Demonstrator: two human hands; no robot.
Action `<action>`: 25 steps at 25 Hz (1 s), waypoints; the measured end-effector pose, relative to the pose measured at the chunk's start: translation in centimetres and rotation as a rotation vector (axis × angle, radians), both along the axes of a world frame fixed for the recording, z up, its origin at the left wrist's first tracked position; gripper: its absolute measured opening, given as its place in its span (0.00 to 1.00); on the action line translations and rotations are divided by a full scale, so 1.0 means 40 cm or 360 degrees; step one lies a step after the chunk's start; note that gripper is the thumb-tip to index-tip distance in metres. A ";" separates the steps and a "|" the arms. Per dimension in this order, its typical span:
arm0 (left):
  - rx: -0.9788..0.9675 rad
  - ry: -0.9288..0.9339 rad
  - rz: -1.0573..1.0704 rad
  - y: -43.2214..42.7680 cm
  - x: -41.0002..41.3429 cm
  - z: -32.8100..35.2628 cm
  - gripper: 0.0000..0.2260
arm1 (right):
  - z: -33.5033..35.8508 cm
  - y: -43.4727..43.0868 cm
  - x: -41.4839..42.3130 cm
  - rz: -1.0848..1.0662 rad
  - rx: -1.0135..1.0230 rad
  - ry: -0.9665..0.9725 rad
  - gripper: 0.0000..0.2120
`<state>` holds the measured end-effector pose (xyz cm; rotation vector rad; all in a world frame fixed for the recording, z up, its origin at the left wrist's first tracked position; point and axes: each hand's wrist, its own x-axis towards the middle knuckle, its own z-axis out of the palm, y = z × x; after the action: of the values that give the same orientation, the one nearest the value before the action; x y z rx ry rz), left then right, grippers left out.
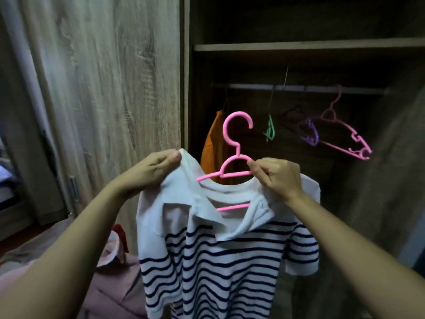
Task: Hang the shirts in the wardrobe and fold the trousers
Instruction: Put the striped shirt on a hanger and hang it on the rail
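Note:
I hold a white polo shirt with navy stripes [220, 268] up in front of the open wardrobe. A pink hanger [234, 143] sits partly inside its neck, hook upward. My left hand [151, 169] pinches the shirt's left shoulder and collar edge. My right hand [276, 176] grips the hanger's right arm together with the shirt's neckline. The hanger's left arm sticks out above the collar. The wardrobe rail [299, 88] runs above and behind.
An orange garment [213, 153] hangs on the rail at left. Empty green [270, 128], purple [310, 134] and pink [345, 139] hangers hang further right. The wooden sliding door [103, 88] stands at left. Pink clothes [115, 277] lie on the bed below.

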<state>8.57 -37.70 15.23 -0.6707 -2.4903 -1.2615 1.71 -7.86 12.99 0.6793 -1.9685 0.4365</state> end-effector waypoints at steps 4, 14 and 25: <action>-0.0777 0.0103 0.0268 0.014 0.007 -0.011 0.09 | -0.009 0.006 -0.001 -0.0092 -0.0240 -0.0227 0.30; -0.0249 0.0573 0.0538 -0.058 0.001 -0.045 0.15 | 0.076 0.059 -0.027 -0.0192 0.0070 -0.0589 0.37; -0.0411 0.0505 0.0471 -0.159 -0.012 -0.016 0.23 | 0.083 0.099 -0.034 0.0657 -0.0166 -0.1093 0.04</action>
<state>8.10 -44.05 14.58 -0.4883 -2.3909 -0.6793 0.34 -3.91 16.32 0.9588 -2.4097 1.1368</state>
